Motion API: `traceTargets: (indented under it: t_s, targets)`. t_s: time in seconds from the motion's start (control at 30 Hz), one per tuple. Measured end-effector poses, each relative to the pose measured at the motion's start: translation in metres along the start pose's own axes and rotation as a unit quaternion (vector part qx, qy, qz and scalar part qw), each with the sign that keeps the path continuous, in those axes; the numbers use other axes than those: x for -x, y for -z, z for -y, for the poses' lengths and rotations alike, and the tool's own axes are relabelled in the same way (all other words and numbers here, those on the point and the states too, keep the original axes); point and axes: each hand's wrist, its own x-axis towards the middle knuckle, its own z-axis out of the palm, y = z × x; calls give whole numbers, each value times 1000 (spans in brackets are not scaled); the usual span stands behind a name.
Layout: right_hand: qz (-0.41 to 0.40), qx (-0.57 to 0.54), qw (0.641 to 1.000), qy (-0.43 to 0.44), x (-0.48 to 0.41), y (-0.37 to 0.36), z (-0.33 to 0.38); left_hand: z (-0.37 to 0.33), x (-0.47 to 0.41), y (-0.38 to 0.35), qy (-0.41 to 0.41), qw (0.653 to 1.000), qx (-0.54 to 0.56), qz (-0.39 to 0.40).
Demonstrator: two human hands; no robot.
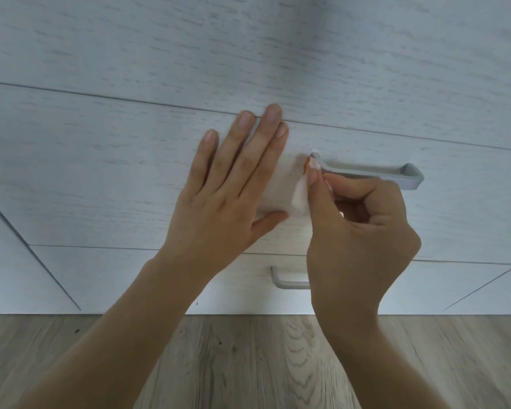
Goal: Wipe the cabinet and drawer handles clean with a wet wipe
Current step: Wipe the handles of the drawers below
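The left hand (230, 184) lies flat, fingers spread, on the pale wood-grain drawer front (101, 178). The right hand (363, 231) pinches a small white wet wipe (300, 196), stained orange at its tip, against the left end of the grey bar handle (366, 172). A second grey handle (286, 280) shows below.

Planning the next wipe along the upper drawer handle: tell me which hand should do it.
Right. The right hand already pinches the wet wipe against the left end of the upper drawer handle. The left hand lies flat and open on the drawer front, holding nothing, so it likely suits bracing.
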Motion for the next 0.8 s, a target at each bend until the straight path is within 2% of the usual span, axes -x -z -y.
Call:
traceTargets:
  t_s: [0.27, 0.43, 0.67, 0.73, 0.8]
  targets:
    - [-9, -17, 1000, -9, 0, 15, 0, -1, 0, 2, 3, 1000, 4, 13]
    - [-59, -22, 996, -65, -13, 35, -8, -2, 0, 4, 6, 1000, 7, 18]
    - [-126, 5, 988, -90, -33, 63, -23, -4, 3, 9, 7, 999, 27, 34]
    - [-122, 22, 986, -110, -34, 74, -31, -8, 15, 12, 8, 998, 41, 57]
    - [-83, 42, 985, -148, -27, 84, -43, -13, 34, 14, 3, 994, 56, 90]
